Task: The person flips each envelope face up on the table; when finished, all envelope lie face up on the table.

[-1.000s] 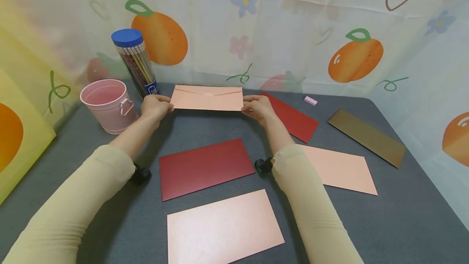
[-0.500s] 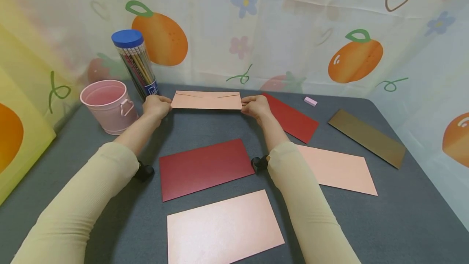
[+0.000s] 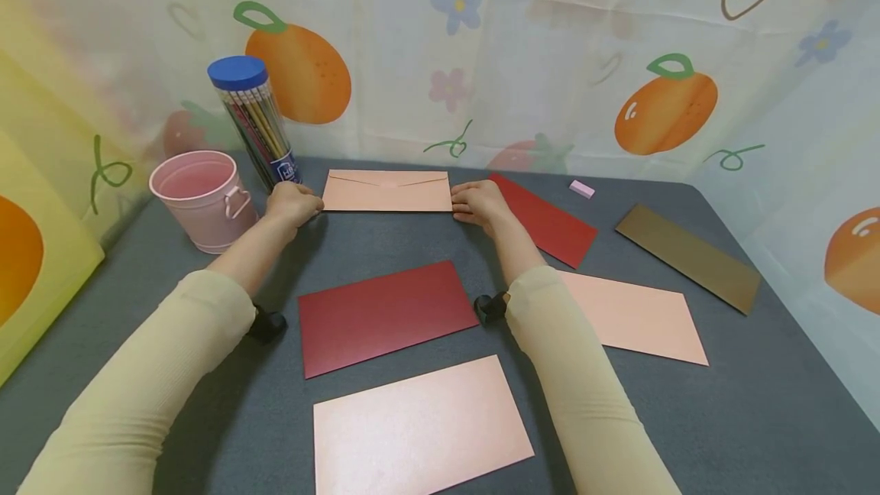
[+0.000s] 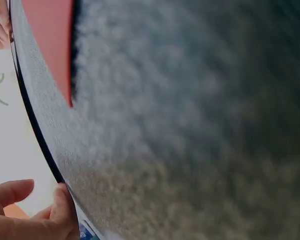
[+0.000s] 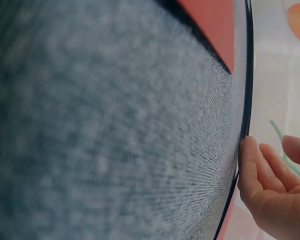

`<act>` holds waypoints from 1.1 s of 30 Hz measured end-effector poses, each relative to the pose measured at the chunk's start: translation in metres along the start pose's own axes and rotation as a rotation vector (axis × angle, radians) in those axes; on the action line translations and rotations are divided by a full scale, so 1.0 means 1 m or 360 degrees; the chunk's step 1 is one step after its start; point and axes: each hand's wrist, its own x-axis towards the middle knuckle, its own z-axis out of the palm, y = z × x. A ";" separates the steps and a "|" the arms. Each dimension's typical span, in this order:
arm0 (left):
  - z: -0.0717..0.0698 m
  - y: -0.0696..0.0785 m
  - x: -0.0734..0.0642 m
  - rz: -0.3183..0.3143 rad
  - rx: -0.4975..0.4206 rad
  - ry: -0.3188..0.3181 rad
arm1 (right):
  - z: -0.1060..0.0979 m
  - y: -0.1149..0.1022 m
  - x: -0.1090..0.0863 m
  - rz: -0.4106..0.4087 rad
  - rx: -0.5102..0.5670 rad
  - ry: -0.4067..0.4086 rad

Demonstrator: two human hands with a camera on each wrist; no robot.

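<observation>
A light pink envelope [image 3: 388, 192], its flap side up, lies at the back of the table in the head view. My left hand [image 3: 292, 205] is at its left end, fingertips right at the edge. At the right end is my right hand [image 3: 479, 203], fingers close against the envelope. Both wrist views show the thumb apart from the fingers: the left hand [image 4: 34, 215] has a fingertip at a thin dark edge, and the right hand [image 5: 275, 185] has its fingers loosely bent beside a similar edge. Nothing is pinched between thumb and fingers.
Nearer me lie a dark red envelope [image 3: 388, 319] and a pale pink one [image 3: 419, 426]. To the right are a bright red envelope [image 3: 546, 220], another pink envelope [image 3: 646, 319], a brown-gold envelope [image 3: 690, 258] and an eraser-like block [image 3: 581, 189]. A pink bucket [image 3: 206, 205] and pencil tub [image 3: 250, 113] stand left.
The pink envelope, held between both hands earlier, has tilted and come down flat at the back of the table. The thumbs are now off it; the other envelopes have not moved.
</observation>
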 end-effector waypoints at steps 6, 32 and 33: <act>-0.002 0.000 0.000 0.0013 -0.0046 -0.0103 | -0.003 0.000 -0.004 -0.0006 -0.0015 -0.0063; 0.017 0.032 -0.025 0.0546 0.0077 -0.0531 | -0.018 -0.009 -0.022 -0.0056 -0.0476 -0.0464; 0.020 0.031 -0.027 0.0576 0.0094 -0.0570 | -0.019 -0.008 -0.023 -0.0061 -0.0501 -0.0494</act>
